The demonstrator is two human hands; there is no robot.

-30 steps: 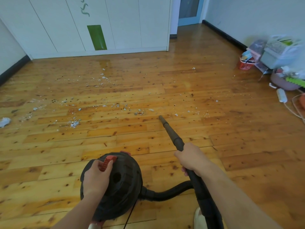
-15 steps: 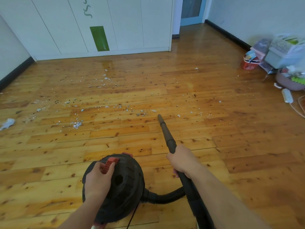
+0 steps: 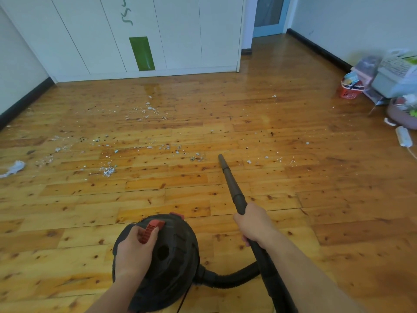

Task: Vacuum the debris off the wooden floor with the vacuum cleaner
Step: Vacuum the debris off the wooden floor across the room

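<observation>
A round black vacuum cleaner (image 3: pixel 171 263) sits low in the middle of the view. My left hand (image 3: pixel 135 251) grips its top by the red handle (image 3: pixel 150 230). A black hose (image 3: pixel 228 279) leads from the body to a long black wand (image 3: pixel 232 188), which my right hand (image 3: pixel 255 224) grips at its near end. The wand's open tip (image 3: pixel 220 157) points at the wooden floor (image 3: pixel 316 199), just short of a band of white and dark debris (image 3: pixel 176 150). A denser white pile (image 3: pixel 108 171) lies to the left.
White cupboard doors (image 3: pixel 180 35) close the far side, with a doorway (image 3: pixel 268 16) at the back right. A red basket (image 3: pixel 350 89), bags and boxes (image 3: pixel 392 77) crowd the right wall. A white power strip (image 3: pixel 404 136) lies nearby. A crumpled tissue (image 3: pixel 14 168) lies at the far left.
The wand's tip has crept a little forward and left toward the debris band. The view has tilted up slightly. Both hands keep their grips.
</observation>
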